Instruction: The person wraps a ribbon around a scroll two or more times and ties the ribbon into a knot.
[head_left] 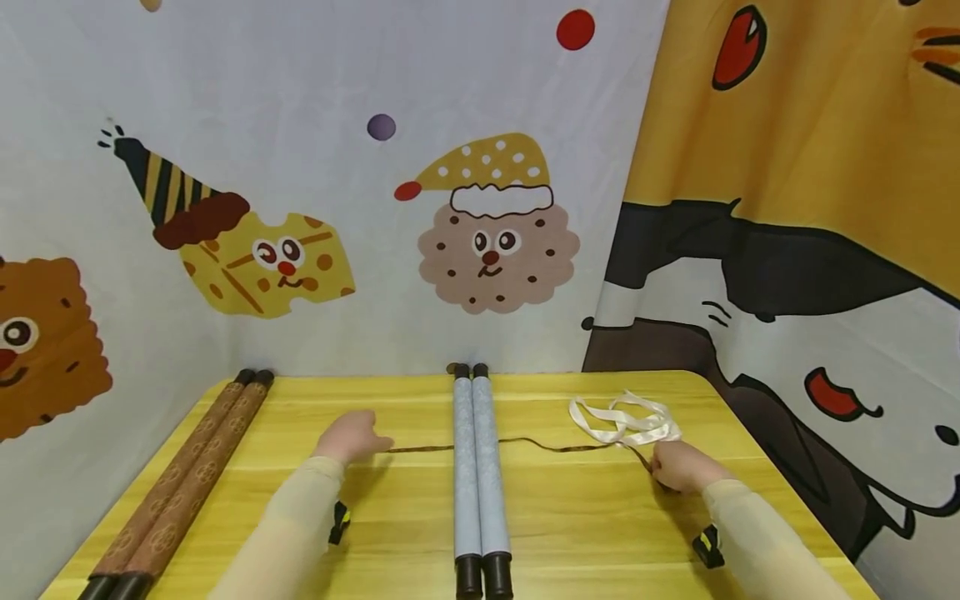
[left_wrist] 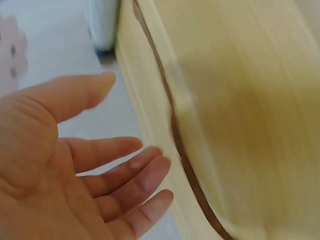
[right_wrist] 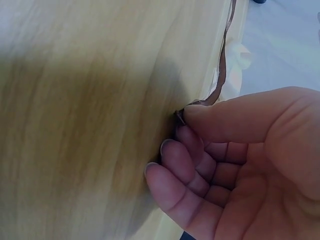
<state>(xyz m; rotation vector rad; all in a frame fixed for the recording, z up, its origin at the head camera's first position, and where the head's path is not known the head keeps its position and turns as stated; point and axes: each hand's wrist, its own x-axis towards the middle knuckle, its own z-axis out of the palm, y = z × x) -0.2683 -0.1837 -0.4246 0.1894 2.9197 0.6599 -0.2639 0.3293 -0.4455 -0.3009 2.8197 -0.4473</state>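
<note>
We have brown ribbon [head_left: 422, 449] under the blue rolls [head_left: 466, 475], not yet tied; right hand [head_left: 681, 467] pinching it, left hand [head_left: 351, 437] spread-fingered.

Brown ribbon [head_left: 423, 449] — part hidden by blue rolls [head_left: 466, 467]; brown rolls [head_left: 197, 483] — near ends cut off

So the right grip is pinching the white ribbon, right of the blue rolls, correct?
One thing's off: the right grip is pinching the brown ribbon, not the white one, as the right wrist view shows. It is right of the blue rolls.
</note>
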